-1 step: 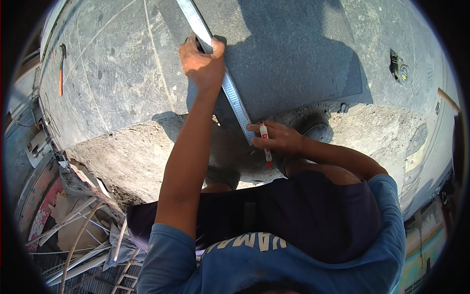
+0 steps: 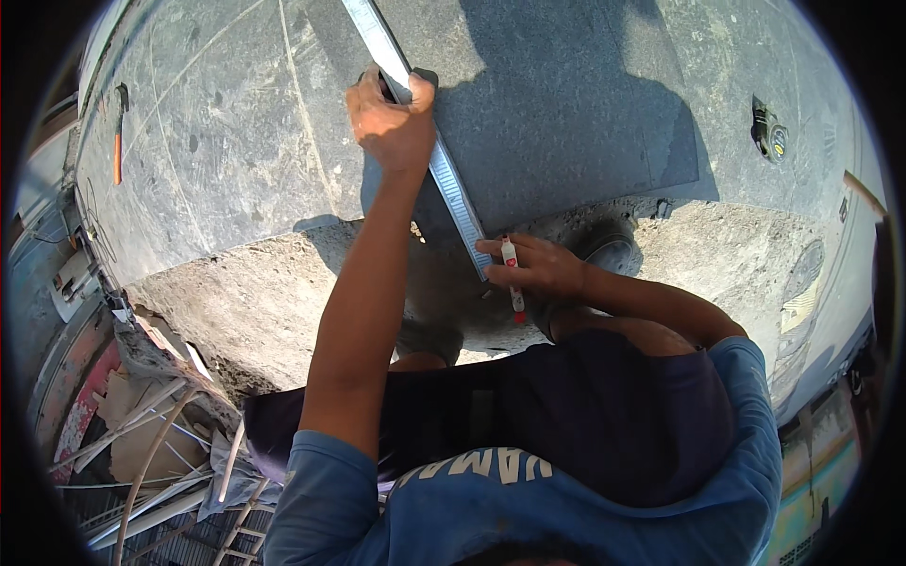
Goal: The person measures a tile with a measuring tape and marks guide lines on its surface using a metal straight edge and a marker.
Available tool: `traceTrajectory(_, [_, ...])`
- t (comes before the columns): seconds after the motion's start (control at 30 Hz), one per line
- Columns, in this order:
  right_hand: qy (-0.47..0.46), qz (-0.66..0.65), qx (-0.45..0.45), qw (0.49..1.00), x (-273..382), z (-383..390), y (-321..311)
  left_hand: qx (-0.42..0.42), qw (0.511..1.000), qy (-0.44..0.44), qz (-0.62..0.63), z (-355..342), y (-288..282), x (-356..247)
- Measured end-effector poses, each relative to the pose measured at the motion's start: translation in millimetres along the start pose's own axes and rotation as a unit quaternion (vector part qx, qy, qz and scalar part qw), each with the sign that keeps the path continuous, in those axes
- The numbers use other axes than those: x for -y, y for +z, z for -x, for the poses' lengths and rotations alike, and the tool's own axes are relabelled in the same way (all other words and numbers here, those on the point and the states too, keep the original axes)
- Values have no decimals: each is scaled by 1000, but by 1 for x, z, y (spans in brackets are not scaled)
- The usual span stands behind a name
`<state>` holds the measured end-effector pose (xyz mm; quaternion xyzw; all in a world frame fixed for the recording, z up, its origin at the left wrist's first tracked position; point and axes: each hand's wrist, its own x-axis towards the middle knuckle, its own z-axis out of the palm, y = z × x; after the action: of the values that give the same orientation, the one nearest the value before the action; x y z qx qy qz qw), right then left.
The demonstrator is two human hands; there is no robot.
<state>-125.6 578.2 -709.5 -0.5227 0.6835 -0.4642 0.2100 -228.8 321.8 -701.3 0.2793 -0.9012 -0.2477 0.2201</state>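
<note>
A long silvery metal ruler with graduation marks lies slantwise across the edge of a dark grey sheet. My left hand is closed around its upper part, and dark pieces show on both sides of the fingers; what they are I cannot tell. At the ruler's near end, my right hand has its fingertips against the metal. A white marker with a red end is held between the fingers of that hand, red end toward me. The right thumb is mostly hidden.
A hammer with an orange handle lies at the far left. On the right rests a dark tape measure. Rough, broken ground runs along the sheets' near edge. Poles and sticks are piled at the lower left.
</note>
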Motion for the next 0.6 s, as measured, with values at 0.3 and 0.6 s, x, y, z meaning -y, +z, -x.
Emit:
traceTrajectory(0.3, [8, -4, -4, 1000, 0, -1, 5, -20, 1000, -7, 8, 2, 2, 2])
traceTrajectory(0.6, [6, -4, -11, 1000, -2, 1, 7, -41, 999, 9, 19, 3, 2, -3])
